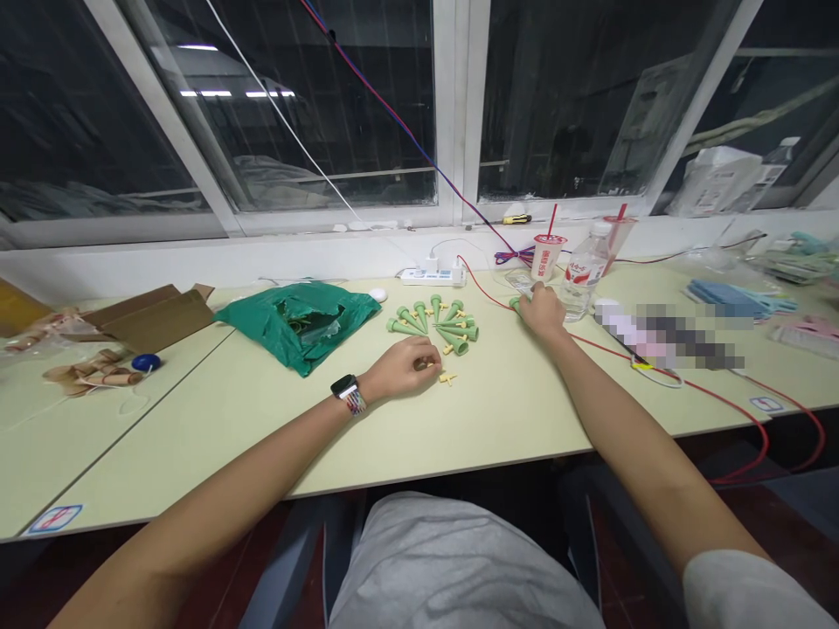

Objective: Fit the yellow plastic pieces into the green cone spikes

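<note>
My left hand (407,365), with a watch on its wrist, is curled low over the table, thumb and fingers pinched by a small yellow piece that is mostly hidden. Just right of its fingertips lies a yellow T-shaped valve (447,378). Farther back, my right hand (544,310) is closed around a green cone-shaped spike, whose end (516,304) sticks out on the left. Between the hands, several green spikes (436,306) with yellow valves lie fanned out in a rough ring.
A torn green plastic bag (315,341) lies left of the spikes. Behind stands a white power strip (433,277). A cup with a straw (545,258) and a water bottle (583,271) are beyond my right hand. Red cable (721,393) runs along the right. An open cardboard box (157,319) is at left.
</note>
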`<move>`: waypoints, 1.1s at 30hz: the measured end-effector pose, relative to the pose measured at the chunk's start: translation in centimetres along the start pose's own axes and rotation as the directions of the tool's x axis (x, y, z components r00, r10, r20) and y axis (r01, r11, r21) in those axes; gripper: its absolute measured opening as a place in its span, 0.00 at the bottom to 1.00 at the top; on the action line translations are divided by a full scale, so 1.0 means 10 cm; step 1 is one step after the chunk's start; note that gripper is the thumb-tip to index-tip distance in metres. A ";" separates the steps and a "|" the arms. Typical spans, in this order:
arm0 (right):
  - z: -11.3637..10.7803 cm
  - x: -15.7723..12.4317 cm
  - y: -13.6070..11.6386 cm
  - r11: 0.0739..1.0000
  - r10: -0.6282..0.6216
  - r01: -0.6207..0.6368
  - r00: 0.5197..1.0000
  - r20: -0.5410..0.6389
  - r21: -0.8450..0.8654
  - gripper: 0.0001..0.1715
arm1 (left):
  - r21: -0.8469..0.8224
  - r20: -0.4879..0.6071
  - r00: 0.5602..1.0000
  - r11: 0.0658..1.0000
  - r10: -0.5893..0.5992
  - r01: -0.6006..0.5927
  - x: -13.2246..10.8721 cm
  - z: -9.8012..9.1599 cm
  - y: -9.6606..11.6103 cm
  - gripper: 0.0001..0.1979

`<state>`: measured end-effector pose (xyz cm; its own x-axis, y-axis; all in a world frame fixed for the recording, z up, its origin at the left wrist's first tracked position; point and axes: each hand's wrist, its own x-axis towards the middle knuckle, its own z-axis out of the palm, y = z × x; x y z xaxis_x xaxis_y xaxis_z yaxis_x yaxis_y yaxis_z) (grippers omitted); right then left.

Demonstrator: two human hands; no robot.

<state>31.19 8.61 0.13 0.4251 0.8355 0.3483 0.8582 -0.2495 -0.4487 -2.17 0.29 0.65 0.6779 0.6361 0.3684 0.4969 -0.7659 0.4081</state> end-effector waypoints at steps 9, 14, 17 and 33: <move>-0.04 -0.44 -0.49 0.736 -0.656 0.646 0.755 -0.022 0.203 0.11 | -0.018 0.012 1.000 1.000 0.015 -0.015 0.00 -0.02 0.05 0.08; -0.18 -0.77 -0.72 0.498 -0.867 0.833 0.487 0.106 0.240 0.09 | -0.036 0.039 0.997 0.997 0.068 -0.067 -0.01 0.00 0.10 0.11; -0.24 -0.83 -0.75 0.467 -0.881 0.867 0.442 0.167 0.174 0.11 | -0.023 0.061 0.993 0.994 0.105 -0.104 -0.02 0.02 0.14 0.10; -0.22 -0.85 -0.76 0.501 -0.855 0.840 0.518 -0.029 0.209 0.12 | -0.086 -0.271 0.962 0.996 -0.045 0.023 0.00 0.01 0.10 0.10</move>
<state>21.68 2.33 2.38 -0.5051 0.6317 0.5881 0.7272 0.6785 -0.1043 -1.65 -0.49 0.97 0.4826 0.6718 0.5619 0.4634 -0.7403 0.4871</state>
